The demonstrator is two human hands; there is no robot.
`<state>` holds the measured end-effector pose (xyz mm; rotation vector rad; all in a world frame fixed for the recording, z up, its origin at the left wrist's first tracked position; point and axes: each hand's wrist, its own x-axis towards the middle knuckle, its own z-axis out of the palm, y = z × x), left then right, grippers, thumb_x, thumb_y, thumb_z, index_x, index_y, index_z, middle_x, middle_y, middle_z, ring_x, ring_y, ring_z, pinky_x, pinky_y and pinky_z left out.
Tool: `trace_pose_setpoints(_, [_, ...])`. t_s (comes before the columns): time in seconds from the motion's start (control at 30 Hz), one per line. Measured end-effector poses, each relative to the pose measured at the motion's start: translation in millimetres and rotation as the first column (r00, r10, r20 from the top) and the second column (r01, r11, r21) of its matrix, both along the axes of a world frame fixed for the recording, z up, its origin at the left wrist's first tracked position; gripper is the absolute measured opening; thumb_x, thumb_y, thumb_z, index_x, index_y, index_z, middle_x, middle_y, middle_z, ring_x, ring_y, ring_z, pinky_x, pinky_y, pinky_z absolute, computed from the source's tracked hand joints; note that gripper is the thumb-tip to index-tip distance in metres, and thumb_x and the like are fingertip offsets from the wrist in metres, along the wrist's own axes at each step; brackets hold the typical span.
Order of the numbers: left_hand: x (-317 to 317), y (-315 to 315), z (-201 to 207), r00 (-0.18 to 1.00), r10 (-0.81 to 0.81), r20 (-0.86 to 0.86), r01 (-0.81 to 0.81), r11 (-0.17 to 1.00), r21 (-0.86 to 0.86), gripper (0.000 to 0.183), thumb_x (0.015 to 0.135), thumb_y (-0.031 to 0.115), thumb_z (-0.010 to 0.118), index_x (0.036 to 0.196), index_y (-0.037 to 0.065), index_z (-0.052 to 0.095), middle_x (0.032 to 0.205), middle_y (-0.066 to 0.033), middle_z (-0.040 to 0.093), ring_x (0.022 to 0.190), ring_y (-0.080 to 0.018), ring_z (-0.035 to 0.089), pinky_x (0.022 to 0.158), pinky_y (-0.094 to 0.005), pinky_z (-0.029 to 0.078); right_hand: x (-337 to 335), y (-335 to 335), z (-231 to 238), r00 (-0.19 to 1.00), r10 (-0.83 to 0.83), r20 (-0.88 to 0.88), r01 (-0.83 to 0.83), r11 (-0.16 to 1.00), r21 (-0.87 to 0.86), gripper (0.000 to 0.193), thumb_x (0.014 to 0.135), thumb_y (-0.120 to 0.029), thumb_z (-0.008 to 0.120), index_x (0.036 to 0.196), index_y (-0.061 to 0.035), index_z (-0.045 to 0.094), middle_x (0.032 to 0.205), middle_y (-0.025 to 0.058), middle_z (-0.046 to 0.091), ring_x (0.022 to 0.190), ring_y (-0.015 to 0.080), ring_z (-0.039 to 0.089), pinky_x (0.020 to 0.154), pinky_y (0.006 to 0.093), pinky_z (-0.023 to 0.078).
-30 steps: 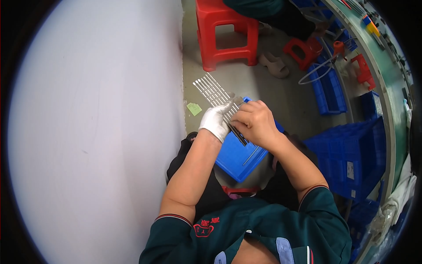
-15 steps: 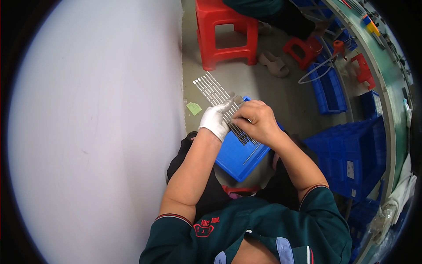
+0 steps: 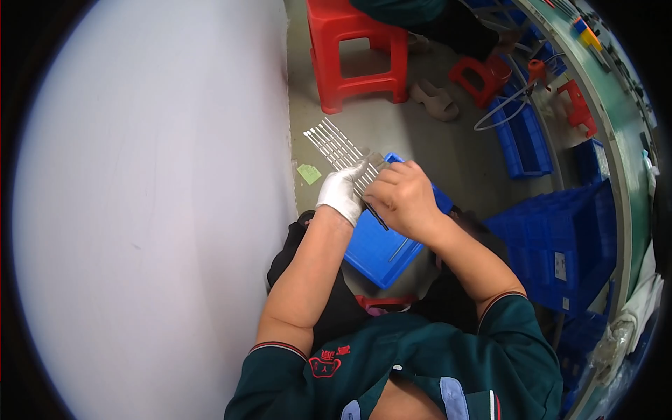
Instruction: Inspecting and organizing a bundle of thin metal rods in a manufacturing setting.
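Observation:
My left hand (image 3: 341, 193), in a white glove, is closed around several thin metal rods (image 3: 333, 145) fanned side by side. Their pale, bright ends point away to the upper left, while dark lower ends stick out below the hand. My bare right hand (image 3: 404, 199) lies over the lower part of the rods, its fingers bent and pinched at them; the fingertips are partly hidden. Beneath both hands is a blue plastic bin (image 3: 371, 255), turned with its flat face up. One loose thin rod (image 3: 399, 250) lies on that face.
A white wall (image 3: 154, 210) runs along my left. Ahead stands a red stool (image 3: 357, 87), with a person beside it and a beige clog (image 3: 435, 101) on the floor. Blue crates (image 3: 553, 245) are stacked at right under a green-topped bench (image 3: 633, 161). A green paper (image 3: 309, 173) lies by the wall.
My right hand has shifted slightly left and lower along the rods, now covering more of their dark lower ends. The left hand keeps its hold in nearly the same place.

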<state>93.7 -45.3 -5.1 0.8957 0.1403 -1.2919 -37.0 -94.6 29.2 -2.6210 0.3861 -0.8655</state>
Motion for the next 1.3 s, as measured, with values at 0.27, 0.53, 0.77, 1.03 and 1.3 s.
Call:
trace_pose_setpoints(0.27, [2, -3, -11, 0.993, 0.001, -0.115, -0.006, 0.999, -0.036, 0.021, 0.093, 0.004, 0.052, 0.113, -0.003, 0.056, 0.102, -0.0157, 0.062, 0.091, -0.0289, 0.064, 0.077, -0.0397, 0.056, -2, -5, -7, 1.000, 0.000, -0.009, 0.002, 0.981, 0.191, 0.007, 0.071, -0.009, 0.072, 0.076, -0.0080, 0.068, 0.072, 0.0047, 0.062, 0.072, 0.0248, 0.059, 0.067, 0.0363, 0.043])
trace_pose_setpoints(0.53, [1, -1, -7, 0.999, 0.003, -0.044, -0.005, 0.999, -0.049, 0.023, 0.092, 0.003, 0.054, 0.114, -0.004, 0.056, 0.104, -0.0170, 0.062, 0.092, -0.0295, 0.063, 0.079, -0.0407, 0.055, -4, -1, 1, 0.996, -0.064, 0.054, 0.053, 0.981, 0.185, 0.006, 0.073, -0.009, 0.071, 0.078, -0.0068, 0.067, 0.069, 0.0065, 0.060, 0.070, 0.0263, 0.058, 0.068, 0.0354, 0.043])
trace_pose_setpoints(0.77, [3, -2, 1, 0.999, 0.032, -0.010, -0.032, 0.999, -0.017, 0.024, 0.092, 0.002, 0.052, 0.115, -0.003, 0.055, 0.106, -0.0181, 0.062, 0.097, -0.0325, 0.063, 0.084, -0.0432, 0.055, -8, -9, -1, 0.985, -0.108, 0.135, 0.066, 0.957, 0.283, 0.005, 0.075, -0.007, 0.070, 0.077, -0.0044, 0.066, 0.069, 0.0086, 0.059, 0.067, 0.0260, 0.058, 0.065, 0.0354, 0.044])
trace_pose_setpoints(1.03, [7, -3, -5, 0.995, 0.050, -0.087, -0.056, 0.997, -0.062, 0.025, 0.093, 0.002, 0.049, 0.118, -0.003, 0.051, 0.108, -0.0187, 0.060, 0.095, -0.0352, 0.063, 0.082, -0.0462, 0.057, -9, -7, -10, 0.993, -0.060, 0.099, 0.020, 0.933, 0.360, 0.006, 0.074, -0.008, 0.070, 0.077, -0.0042, 0.067, 0.070, 0.0081, 0.061, 0.069, 0.0255, 0.059, 0.067, 0.0349, 0.046])
trace_pose_setpoints(1.3, [8, -5, -5, 0.993, 0.075, -0.093, -0.077, 0.997, -0.022, 0.021, 0.095, 0.003, 0.049, 0.115, -0.001, 0.052, 0.109, -0.0196, 0.059, 0.100, -0.0357, 0.061, 0.087, -0.0480, 0.054, -6, -5, -4, 0.997, 0.028, 0.079, -0.040, 0.987, 0.156, 0.008, 0.070, -0.008, 0.072, 0.076, -0.0074, 0.067, 0.070, 0.0054, 0.062, 0.069, 0.0244, 0.059, 0.066, 0.0348, 0.045])
